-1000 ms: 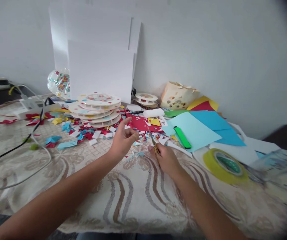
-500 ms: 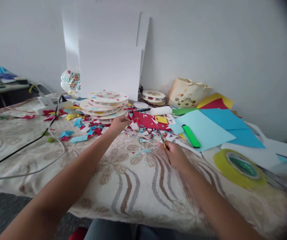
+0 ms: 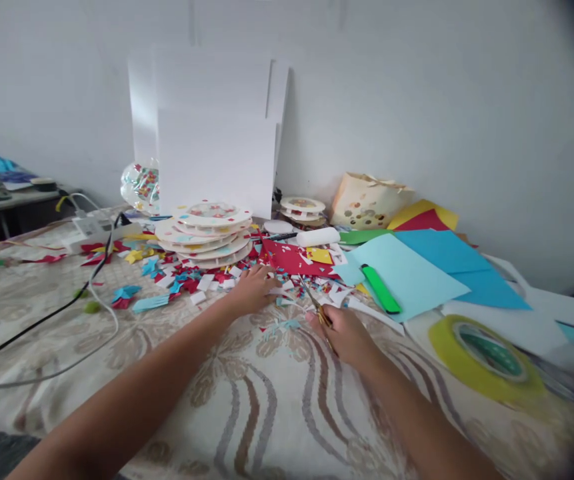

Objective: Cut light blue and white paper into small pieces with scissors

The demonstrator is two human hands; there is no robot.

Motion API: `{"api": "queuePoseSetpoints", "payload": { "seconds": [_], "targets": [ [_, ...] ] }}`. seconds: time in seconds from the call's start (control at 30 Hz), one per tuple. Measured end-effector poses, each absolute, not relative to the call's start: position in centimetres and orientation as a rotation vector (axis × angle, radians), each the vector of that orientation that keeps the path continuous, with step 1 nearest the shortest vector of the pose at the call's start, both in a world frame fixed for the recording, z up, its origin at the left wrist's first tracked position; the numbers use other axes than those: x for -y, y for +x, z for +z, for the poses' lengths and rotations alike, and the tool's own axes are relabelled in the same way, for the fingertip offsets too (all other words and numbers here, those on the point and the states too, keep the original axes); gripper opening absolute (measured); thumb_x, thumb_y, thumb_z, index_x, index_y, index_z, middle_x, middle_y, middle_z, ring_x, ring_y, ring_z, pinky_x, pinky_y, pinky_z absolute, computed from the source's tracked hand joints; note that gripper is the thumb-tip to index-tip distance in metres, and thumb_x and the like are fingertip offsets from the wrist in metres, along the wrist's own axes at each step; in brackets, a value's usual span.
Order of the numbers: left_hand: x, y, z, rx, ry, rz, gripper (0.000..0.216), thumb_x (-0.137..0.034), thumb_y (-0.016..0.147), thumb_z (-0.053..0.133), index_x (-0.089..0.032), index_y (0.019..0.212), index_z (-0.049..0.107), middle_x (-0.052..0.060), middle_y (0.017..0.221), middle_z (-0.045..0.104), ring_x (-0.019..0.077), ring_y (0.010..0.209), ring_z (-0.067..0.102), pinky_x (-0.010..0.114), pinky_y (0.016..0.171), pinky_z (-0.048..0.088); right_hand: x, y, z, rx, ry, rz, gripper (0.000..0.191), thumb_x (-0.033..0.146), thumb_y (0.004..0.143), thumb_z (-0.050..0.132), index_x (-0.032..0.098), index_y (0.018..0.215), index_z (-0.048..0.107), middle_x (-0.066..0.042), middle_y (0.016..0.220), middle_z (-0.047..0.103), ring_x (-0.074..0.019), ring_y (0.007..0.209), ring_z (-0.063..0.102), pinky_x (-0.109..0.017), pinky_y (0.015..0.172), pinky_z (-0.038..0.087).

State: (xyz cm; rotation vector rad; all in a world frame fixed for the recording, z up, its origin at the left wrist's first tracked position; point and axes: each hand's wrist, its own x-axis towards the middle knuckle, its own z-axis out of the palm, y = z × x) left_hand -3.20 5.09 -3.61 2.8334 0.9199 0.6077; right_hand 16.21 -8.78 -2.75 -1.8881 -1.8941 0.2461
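My left hand (image 3: 253,290) rests fingers-down on a litter of red, white and blue paper scraps (image 3: 201,277) on the patterned cloth, fingertips on a small white piece; whether it grips the piece I cannot see. My right hand (image 3: 343,333) is closed round small gold-handled scissors (image 3: 314,303), whose blades point up and left toward the scraps. A sheet of red paper (image 3: 291,259) lies just beyond both hands.
A stack of decorated white paper discs (image 3: 207,230) stands behind the scraps, with white boards (image 3: 217,153) leaning on the wall. To the right are blue sheets (image 3: 407,267), a green marker (image 3: 381,289), a yellow tape roll (image 3: 481,352). Cables (image 3: 67,313) trail at left.
My left hand has come down from mid-air and reached forward onto the paper scraps. My right hand has stayed shut on the scissors, shifting only slightly.
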Motion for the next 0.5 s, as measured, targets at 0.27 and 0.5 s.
{"api": "queuePoseSetpoints", "payload": {
  "seconds": [0.27,0.5],
  "targets": [
    [-4.4,-2.9,-2.3,-1.049,2.624,0.86,0.017,-0.018,0.079,0.043,-0.017,0.09,0.055,0.01,0.093,0.058,0.0216,0.09,0.049,0.037,0.082,0.038,8.6,16.2,-3.0,1.879,-1.889,0.328,0.045,0.055,0.083,0.034,0.018,0.061,0.045,0.0,0.054,0.049,-0.0116,0.051,0.043,-0.023,0.048,0.022],
    [-2.4,-2.5,-1.1,-0.944,2.433,1.197,0.01,-0.014,0.076,0.043,-0.016,0.079,0.052,0.006,0.081,0.055,0.0175,0.081,0.051,0.032,0.075,0.041,8.4,16.6,-3.2,1.826,-1.848,0.502,0.045,0.059,0.081,0.035,0.018,0.066,0.044,0.001,0.057,0.051,-0.0118,0.053,0.044,-0.022,0.05,0.028]
  ]
}}
